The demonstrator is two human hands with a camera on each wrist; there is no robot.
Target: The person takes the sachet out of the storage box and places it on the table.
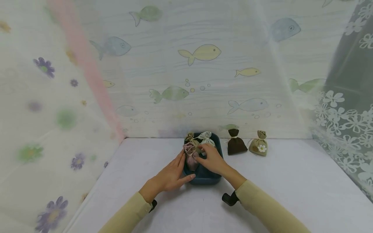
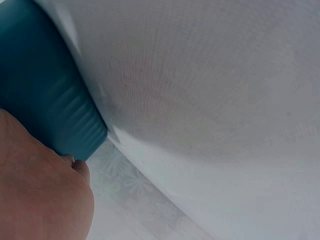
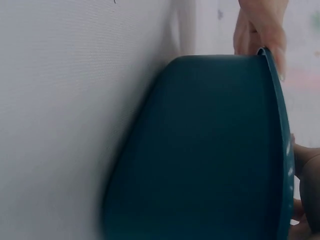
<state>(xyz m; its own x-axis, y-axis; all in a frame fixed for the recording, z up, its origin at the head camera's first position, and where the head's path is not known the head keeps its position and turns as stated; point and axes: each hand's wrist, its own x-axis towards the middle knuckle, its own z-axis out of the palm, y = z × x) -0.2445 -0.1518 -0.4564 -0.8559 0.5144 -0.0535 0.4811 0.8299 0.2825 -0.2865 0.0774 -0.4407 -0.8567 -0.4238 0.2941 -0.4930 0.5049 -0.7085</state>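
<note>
A dark teal plastic basin [image 1: 205, 180] stands on the white table, with several small cloth drawstring pouches inside. My left hand [image 1: 172, 174] lies along its left side, fingers straight against the outer wall and thumb over the front left rim. In the left wrist view, the left hand [image 2: 40, 185] sits against the basin's ribbed wall [image 2: 60, 100]. My right hand [image 1: 214, 160] reaches over the right rim and pinches a pinkish pouch [image 1: 191, 162] near its gathered neck. Behind that are an olive pouch [image 1: 190, 136] and a pale pouch [image 1: 205, 137].
Right of the basin, a dark brown pouch [image 1: 236, 145] and a tan pouch [image 1: 258, 145] with a white flower stand on the table. Fish-printed fabric [image 1: 201, 74] hangs behind the table, with a flowered curtain [image 1: 43, 129] at left.
</note>
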